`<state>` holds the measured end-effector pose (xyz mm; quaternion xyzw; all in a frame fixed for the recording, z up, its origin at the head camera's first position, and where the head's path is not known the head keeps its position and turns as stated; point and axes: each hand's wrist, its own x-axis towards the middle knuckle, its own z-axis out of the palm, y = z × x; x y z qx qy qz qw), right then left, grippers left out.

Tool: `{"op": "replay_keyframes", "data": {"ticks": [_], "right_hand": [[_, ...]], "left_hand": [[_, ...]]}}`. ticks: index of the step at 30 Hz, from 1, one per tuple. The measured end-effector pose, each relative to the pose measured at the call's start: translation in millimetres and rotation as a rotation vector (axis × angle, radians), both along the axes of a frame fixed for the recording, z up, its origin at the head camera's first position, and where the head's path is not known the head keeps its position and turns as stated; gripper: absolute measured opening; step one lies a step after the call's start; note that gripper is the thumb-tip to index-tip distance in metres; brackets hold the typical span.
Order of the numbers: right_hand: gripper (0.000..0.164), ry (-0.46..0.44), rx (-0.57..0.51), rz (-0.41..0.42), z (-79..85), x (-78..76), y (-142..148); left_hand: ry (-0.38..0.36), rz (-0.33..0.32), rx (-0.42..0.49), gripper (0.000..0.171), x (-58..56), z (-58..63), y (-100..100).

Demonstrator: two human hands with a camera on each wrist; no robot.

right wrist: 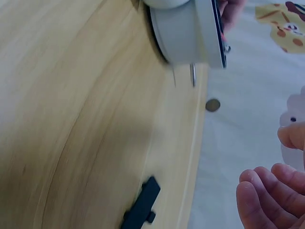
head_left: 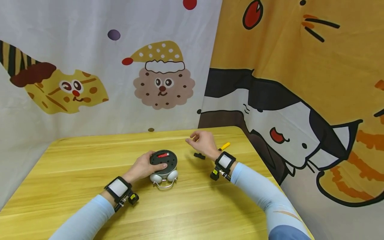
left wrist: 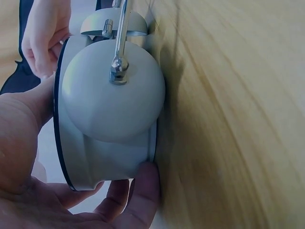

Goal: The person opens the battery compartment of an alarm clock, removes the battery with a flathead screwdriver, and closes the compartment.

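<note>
A white twin-bell alarm clock [head_left: 173, 175] lies on the table with its black back [head_left: 171, 160] facing up and its bells toward me. In the head view, a red battery [head_left: 163, 155] shows in a slot of that back. My left hand [head_left: 143, 168] grips the clock from its left side, thumb on the back and fingers around the rim. Above the table, right of the clock, is my right hand [head_left: 205, 144], its fingers loosely bent and holding nothing. Just below it lies a small black cover-like piece [head_left: 199, 156], also in the right wrist view.
Behind the right wrist lies a tool with a yellow handle [head_left: 224, 146], partly hidden. The wooden table [head_left: 90, 160] reaches back to a printed curtain [head_left: 120, 110], and another printed cloth [head_left: 288, 100] hangs along the right side.
</note>
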<state>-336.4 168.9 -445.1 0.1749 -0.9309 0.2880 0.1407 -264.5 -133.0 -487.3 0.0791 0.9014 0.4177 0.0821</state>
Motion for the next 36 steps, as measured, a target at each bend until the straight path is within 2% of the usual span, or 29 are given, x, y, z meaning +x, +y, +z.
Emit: {"op": "replay_keyframes", "data": {"ticks": [9,19,28,36], "right_hand": [[0.037,-0.062,-0.026,0.107,-2.0,1.9,-24.2],[0.033,-0.127,0.007,0.331,-7.4,8.7,-41.0],[0.039,-0.113,0.081,0.389,-11.5,9.9,-51.8],[0.028,-0.029,0.186,0.422,-19.2,7.4,-56.0]], "left_hand": [[0.0,0.002,-0.003,0.096,-0.6,1.0,0.6],[0.008,-0.002,0.004,0.091,0.4,1.1,0.6],[0.007,-0.005,0.007,0.09,0.5,1.3,-0.3],[0.015,-0.005,0.021,0.083,1.1,1.7,0.1]]}}
